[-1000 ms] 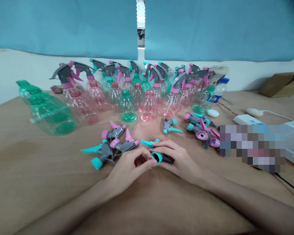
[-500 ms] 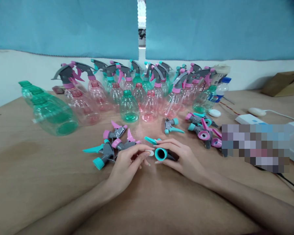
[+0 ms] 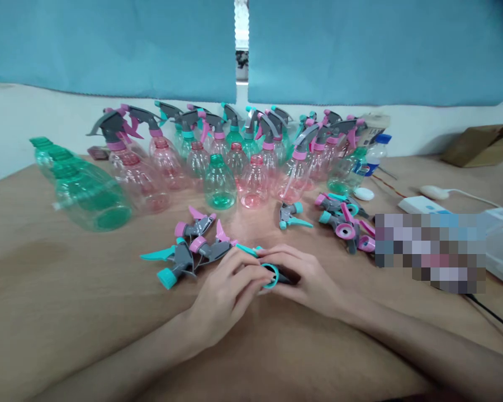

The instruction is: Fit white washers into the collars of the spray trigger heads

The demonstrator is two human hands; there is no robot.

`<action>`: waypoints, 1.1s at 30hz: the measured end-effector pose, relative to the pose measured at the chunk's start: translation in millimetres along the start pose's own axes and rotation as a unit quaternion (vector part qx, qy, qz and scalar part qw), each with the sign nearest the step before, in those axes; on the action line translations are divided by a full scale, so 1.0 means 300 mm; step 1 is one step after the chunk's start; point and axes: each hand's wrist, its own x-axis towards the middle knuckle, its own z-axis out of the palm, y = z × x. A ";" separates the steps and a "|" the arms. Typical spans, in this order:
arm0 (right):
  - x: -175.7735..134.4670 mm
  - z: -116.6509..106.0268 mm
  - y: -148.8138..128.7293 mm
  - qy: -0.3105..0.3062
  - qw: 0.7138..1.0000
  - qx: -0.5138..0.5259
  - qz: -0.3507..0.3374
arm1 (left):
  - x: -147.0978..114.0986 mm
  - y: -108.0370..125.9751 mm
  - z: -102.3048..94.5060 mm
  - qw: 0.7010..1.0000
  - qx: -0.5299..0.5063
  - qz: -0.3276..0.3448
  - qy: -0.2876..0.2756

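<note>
My right hand (image 3: 304, 273) is closed around a grey spray trigger head (image 3: 285, 272), whose turquoise collar (image 3: 278, 276) opens toward me. Its turquoise lever (image 3: 247, 250) sticks out beyond the fingers. My left hand (image 3: 235, 285) is closed, its fingertips pinched together inside the collar's mouth. The small white disc in those fingers is hidden by them now. Just left of that hand lie several loose trigger heads, among them a turquoise-collared one (image 3: 180, 263) and a pink-collared one (image 3: 212, 250).
Green bottles (image 3: 220, 184) and pink bottles (image 3: 255, 187) stand in rows behind, many with trigger heads. More loose trigger heads (image 3: 346, 223) lie in a pile at right, near a white oval object (image 3: 364, 194), a white power strip (image 3: 423, 205) and a cardboard box (image 3: 480, 145).
My left hand has moved right and brought the white disc to the collar, with its fingertips now in the mouth. The trigger head in my right hand has shifted slightly left and down.
</note>
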 end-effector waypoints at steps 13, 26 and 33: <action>0.003 -0.003 -0.008 0.004 1.000 0.007 0.001 | 0.006 -0.002 -0.013 0.998 0.021 -0.045 0.045; -0.002 -0.007 0.008 0.010 1.000 -0.012 0.020 | 0.003 0.009 -0.004 0.989 0.134 0.061 -0.011; -0.001 -0.008 0.008 0.008 1.000 -0.006 0.018 | 0.004 0.008 -0.005 0.989 0.125 0.083 -0.017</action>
